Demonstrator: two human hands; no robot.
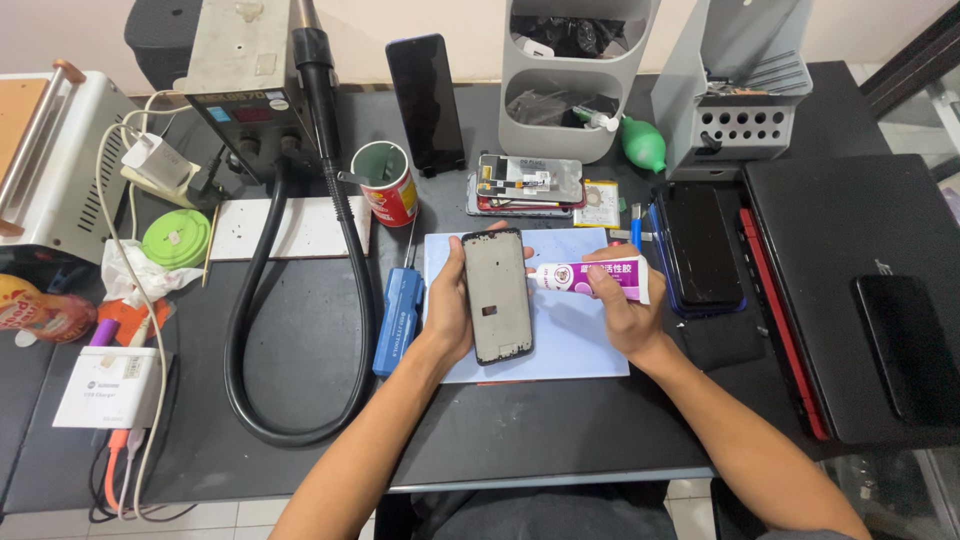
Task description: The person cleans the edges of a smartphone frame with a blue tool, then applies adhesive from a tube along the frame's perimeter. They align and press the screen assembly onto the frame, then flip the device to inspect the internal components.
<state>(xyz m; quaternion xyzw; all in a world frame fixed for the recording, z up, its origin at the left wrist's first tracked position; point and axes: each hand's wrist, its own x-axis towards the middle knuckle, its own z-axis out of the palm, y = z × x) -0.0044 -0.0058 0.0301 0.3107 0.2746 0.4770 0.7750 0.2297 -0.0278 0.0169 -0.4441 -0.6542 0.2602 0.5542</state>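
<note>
My left hand [447, 305] grips a dark phone frame [497, 293] along its left edge, holding it face up over a pale blue mat [580, 340]. My right hand [622, 300] holds a white and purple glue tube [590, 275], its nozzle pointing left at the frame's upper right edge. Both hands are over the middle of the dark desk [500, 430].
A blue tool [399, 320] lies left of the mat, beside a black hose [245, 350] from a hot-air station [250, 80]. A red cup [386, 183], stacked phone parts [527, 185], a black phone [703, 250], a laptop [860, 290] and grey organisers [575, 80] surround the mat.
</note>
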